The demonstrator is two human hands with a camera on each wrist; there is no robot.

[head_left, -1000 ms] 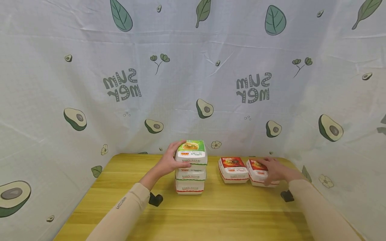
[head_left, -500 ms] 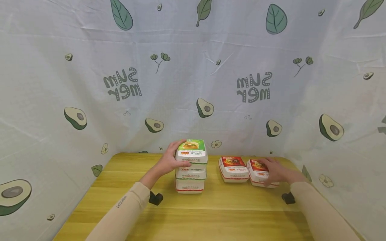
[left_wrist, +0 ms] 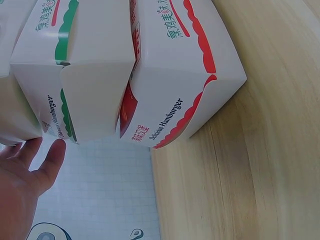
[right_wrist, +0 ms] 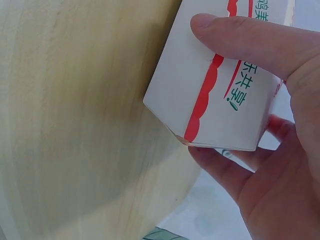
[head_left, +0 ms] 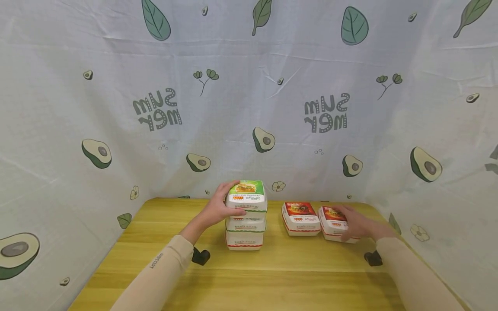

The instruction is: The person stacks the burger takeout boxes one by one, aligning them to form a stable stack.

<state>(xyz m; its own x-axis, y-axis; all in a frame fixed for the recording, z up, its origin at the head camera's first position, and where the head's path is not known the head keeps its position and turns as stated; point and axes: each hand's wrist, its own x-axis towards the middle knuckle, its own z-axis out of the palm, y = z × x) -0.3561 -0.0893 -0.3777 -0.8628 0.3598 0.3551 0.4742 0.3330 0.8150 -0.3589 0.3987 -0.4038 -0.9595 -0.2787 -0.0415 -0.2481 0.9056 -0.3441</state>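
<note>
Three white burger boxes stand stacked left of centre. My left hand (head_left: 219, 208) grips the top box (head_left: 249, 199), which has a green burger-picture lid, its thumb along the front and its fingers at the far left side. Below it are a green-trimmed box (left_wrist: 95, 95) and, on the tabletop, a red-trimmed box (left_wrist: 170, 75). To the right, my right hand (head_left: 357, 222) holds the right-hand red-lidded burger box (right_wrist: 215, 95), thumb on its front face and fingers round the opposite side. Another red-lidded burger box (head_left: 301, 223) sits close on its left.
The wooden table (head_left: 249, 289) is bounded at the back by a hanging cloth (head_left: 233, 112) printed with avocados and leaves. A black fitting (head_left: 200, 257) shows below the left wrist, and a similar black fitting (head_left: 373, 258) shows by the right wrist.
</note>
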